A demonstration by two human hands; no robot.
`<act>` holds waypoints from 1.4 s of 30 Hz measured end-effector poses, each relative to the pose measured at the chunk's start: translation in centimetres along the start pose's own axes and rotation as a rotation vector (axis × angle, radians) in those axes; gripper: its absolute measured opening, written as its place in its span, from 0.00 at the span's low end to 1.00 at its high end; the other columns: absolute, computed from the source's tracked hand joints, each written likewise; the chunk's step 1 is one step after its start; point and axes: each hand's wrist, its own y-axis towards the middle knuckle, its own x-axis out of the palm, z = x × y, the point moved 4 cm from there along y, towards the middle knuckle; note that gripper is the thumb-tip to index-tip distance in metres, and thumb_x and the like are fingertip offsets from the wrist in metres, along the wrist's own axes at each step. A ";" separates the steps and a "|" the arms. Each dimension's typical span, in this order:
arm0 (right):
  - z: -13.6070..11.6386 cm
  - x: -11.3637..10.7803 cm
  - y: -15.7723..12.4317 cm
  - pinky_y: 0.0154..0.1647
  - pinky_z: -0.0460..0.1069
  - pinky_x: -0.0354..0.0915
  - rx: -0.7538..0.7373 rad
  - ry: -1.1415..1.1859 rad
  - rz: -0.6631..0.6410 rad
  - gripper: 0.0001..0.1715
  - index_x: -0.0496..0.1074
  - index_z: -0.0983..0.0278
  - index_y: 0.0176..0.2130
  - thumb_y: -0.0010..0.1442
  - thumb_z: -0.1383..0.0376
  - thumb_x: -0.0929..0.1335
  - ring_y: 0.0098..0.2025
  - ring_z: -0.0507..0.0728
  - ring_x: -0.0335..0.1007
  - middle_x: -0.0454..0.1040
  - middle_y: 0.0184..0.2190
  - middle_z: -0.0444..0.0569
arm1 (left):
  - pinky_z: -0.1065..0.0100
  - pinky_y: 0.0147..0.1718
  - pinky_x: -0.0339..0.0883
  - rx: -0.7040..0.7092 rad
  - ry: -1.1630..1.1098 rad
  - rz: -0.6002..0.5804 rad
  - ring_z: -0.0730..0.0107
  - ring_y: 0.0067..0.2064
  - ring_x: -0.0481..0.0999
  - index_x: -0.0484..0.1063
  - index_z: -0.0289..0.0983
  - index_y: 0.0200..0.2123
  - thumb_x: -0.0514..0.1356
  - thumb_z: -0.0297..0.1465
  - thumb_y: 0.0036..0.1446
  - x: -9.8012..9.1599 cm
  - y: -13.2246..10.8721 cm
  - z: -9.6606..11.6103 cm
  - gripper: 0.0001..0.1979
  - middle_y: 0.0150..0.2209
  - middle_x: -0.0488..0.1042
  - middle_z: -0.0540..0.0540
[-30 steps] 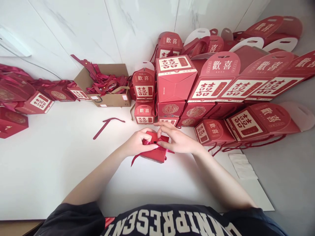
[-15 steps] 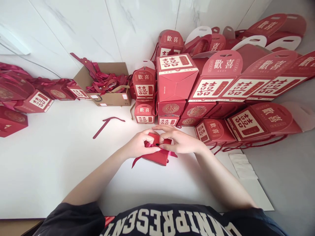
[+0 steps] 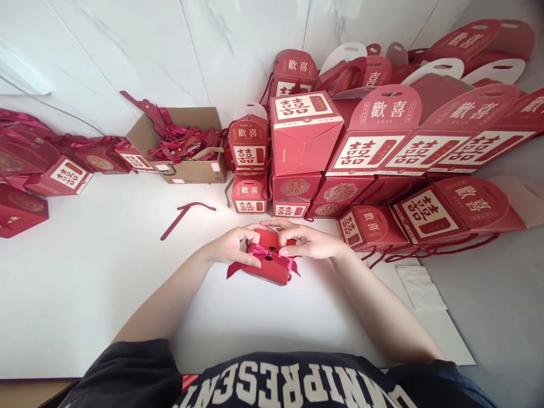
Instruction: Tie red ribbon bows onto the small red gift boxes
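Note:
A small red gift box (image 3: 268, 276) sits on the white table in front of me, with dark holes in its top. Across that top lies a shiny crimson ribbon bow (image 3: 276, 259), its tails spreading out to both sides. My left hand (image 3: 236, 246) pinches the bow's left loop between thumb and curled fingers. On the other side, my right hand (image 3: 308, 241) has thumb and forefinger closed on the right loop. My bent fingers hide parts of both loops and the far edge of the box.
Red gift boxes (image 3: 357, 156) are stacked at the back right, with several more boxes (image 3: 68, 173) at the left. A cardboard box (image 3: 195, 171) of crimson ribbons stands by the wall. One loose strap (image 3: 181, 218) and white papers (image 3: 420, 288) lie on the table.
My hands have drawn slightly apart, the left one moving left. The bow's knot and loops now show more openly and lie wider across the box top.

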 end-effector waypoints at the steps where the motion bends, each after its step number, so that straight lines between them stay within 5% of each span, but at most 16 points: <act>1: 0.1 0.0 0.0 0.67 0.54 0.48 0.006 0.022 -0.001 0.13 0.70 0.63 0.29 0.62 0.59 0.69 0.69 0.59 0.50 0.56 0.67 0.51 | 0.58 0.57 0.60 0.008 -0.029 -0.010 0.53 0.62 0.63 0.65 0.35 0.22 0.72 0.36 0.43 0.0 0.0 -0.3 0.18 0.57 0.67 0.42; 8: 0.5 0.1 0.0 0.67 0.56 0.49 0.024 0.151 0.001 0.15 0.70 0.62 0.28 0.62 0.57 0.69 0.70 0.60 0.49 0.54 0.68 0.48 | 0.60 0.50 0.65 -0.022 -0.238 0.041 0.53 0.53 0.71 0.65 0.36 0.18 0.61 0.47 0.56 -0.1 0.0 -2.3 0.24 0.40 0.74 0.41; 17: -0.1 -0.7 -0.1 0.68 0.57 0.47 -0.046 0.093 0.087 0.18 0.71 0.63 0.27 0.63 0.55 0.68 0.70 0.61 0.49 0.56 0.68 0.50 | 0.58 0.60 0.56 0.073 -0.117 0.089 0.54 0.61 0.64 0.70 0.35 0.22 0.60 0.37 0.60 -1.0 -0.3 0.6 0.17 0.59 0.67 0.40; 29: 0.8 -1.2 -0.1 0.71 0.60 0.39 -0.040 0.041 0.186 0.19 0.68 0.61 0.25 0.63 0.54 0.67 0.72 0.59 0.41 0.61 0.65 0.46 | 0.54 0.65 0.47 0.166 -0.130 0.254 0.53 0.65 0.59 0.69 0.35 0.20 0.61 0.38 0.58 -2.1 -0.1 -1.5 0.18 0.56 0.70 0.41; 42: 1.6 -1.5 0.0 0.68 0.60 0.44 -0.026 0.224 0.179 0.22 0.65 0.63 0.24 0.61 0.51 0.68 0.70 0.62 0.47 0.63 0.64 0.51 | 0.57 0.55 0.59 0.105 -0.011 0.245 0.56 0.55 0.69 0.66 0.35 0.20 0.59 0.41 0.59 -2.1 0.1 -0.2 0.20 0.52 0.71 0.39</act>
